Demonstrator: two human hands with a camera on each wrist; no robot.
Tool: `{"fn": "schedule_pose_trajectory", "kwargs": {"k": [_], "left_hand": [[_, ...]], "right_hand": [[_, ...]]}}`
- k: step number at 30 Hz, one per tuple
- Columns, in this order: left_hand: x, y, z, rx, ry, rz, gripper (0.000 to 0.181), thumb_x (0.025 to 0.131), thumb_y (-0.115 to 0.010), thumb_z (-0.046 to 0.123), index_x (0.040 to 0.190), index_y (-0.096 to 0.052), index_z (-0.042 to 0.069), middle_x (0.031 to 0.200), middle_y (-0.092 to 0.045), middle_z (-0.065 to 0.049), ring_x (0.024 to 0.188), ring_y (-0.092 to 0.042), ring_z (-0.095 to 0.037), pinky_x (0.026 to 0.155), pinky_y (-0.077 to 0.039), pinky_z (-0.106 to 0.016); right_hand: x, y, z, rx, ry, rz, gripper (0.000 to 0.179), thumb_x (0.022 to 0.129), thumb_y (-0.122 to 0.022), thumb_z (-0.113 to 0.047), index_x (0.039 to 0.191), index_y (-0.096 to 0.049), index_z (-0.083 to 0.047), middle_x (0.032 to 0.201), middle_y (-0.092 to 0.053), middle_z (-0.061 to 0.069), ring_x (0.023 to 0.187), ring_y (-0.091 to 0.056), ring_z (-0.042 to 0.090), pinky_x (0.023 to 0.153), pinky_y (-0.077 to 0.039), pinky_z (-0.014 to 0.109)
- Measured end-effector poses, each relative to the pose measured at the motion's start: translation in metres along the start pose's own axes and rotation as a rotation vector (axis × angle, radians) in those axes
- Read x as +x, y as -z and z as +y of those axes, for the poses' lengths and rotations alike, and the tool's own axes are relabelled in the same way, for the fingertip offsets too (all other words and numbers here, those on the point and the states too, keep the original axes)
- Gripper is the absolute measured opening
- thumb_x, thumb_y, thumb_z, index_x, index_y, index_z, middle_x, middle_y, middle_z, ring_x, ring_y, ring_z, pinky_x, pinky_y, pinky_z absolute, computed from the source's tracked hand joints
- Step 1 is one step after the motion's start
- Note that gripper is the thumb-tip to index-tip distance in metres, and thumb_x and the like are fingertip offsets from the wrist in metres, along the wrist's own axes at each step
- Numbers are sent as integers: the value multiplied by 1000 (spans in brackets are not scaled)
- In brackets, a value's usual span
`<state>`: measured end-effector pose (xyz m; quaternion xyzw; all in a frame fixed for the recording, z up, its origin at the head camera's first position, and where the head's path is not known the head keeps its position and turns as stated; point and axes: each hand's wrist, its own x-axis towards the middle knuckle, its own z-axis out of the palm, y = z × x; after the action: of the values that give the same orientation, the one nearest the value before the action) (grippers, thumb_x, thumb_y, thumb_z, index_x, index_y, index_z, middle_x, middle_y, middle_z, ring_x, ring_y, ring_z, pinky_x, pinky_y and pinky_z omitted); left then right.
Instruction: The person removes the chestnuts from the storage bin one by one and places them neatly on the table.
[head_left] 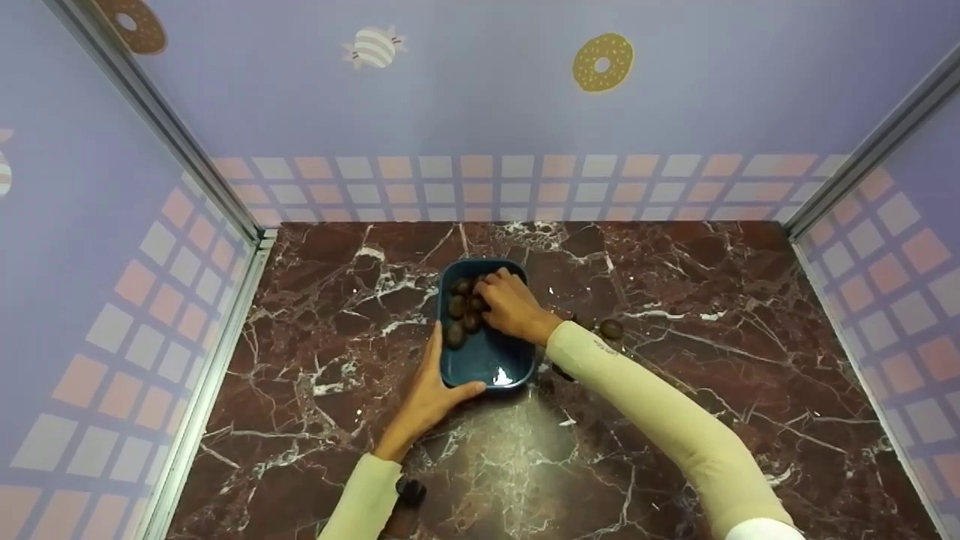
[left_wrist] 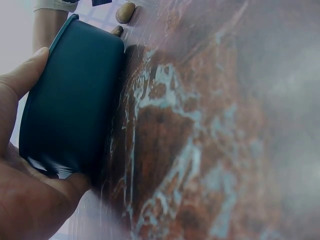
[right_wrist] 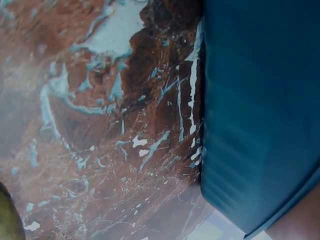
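A deep blue rectangular plastic box sits on the tabletop, its long side running away from me. Several brown oval kiwis lie along its left side and far end. With the thumb at the near edge and the fingers along the left wall, my left hand grips the box's near-left corner. My right hand reaches over the right rim into the box, its fingers curled down on a kiwi among the others. The right wrist view has only the box's outer wall, with those fingers hidden.
More kiwis lie on the marble-patterned table to the right of the box, partly behind the right sleeve. Patterned purple panels enclose the table at the back and both sides.
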<state>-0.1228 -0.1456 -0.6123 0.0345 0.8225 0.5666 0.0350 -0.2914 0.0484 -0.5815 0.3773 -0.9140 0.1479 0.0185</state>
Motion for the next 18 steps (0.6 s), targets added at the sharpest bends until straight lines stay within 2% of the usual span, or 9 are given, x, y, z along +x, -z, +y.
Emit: {"fn": "schedule_pose_trajectory", "kwargs": {"k": [1,2,5,8,9,12,18], "left_hand": [[0,0,0,0,-4,0,135,86,-98,33,178,-3,10,183,-4,-25,168,-7,-44,133,-13,-63],[1,0,-1,-1,-8,0,135,86,-98,33,178,-3,9,183,-4,-26,168,-7,-44,133,-14,-64],[1,0,-1,-6,-16,1,134,86,-98,34,178,-3,8,182,-4,-26,168,-7,-45,133,-14,-65],[1,0,-1,-10,-18,2,135,86,-98,35,178,-3,8,182,-5,-26,168,-7,-44,133,-13,-65],[1,0,-1,-9,-19,2,135,86,-98,35,178,-3,8,183,-5,-25,168,-7,-44,133,-14,-65],[1,0,-1,-7,-22,4,136,85,-98,35,178,-3,8,183,-6,-25,168,-8,-45,133,-14,-65],[1,0,-1,-24,-7,0,135,86,-98,35,178,-3,10,183,-4,-23,169,-7,-43,133,-14,-63]], "right_hand": [[0,0,0,4,1,4,28,93,-81,-10,119,-76,0,115,-74,23,106,-62,44,100,-52,64],[2,-9,8,2,12,23,25,94,-80,-12,117,-76,-2,113,-74,21,104,-62,42,99,-53,62],[1,-8,8,12,20,44,22,93,-79,-11,113,-76,-2,109,-74,21,100,-62,42,96,-54,63],[0,-4,7,21,19,46,23,93,-80,-13,113,-76,-2,108,-75,21,101,-62,43,100,-53,62],[-2,6,-1,28,9,36,25,93,-81,-12,113,-76,0,108,-75,23,102,-63,45,101,-53,63],[-4,14,-4,33,1,39,28,93,-83,-14,116,-77,1,110,-75,22,105,-63,44,105,-52,61],[-11,33,-7,58,11,57,31,95,-85,-16,120,-78,0,113,-76,19,107,-63,39,102,-53,54]]}}
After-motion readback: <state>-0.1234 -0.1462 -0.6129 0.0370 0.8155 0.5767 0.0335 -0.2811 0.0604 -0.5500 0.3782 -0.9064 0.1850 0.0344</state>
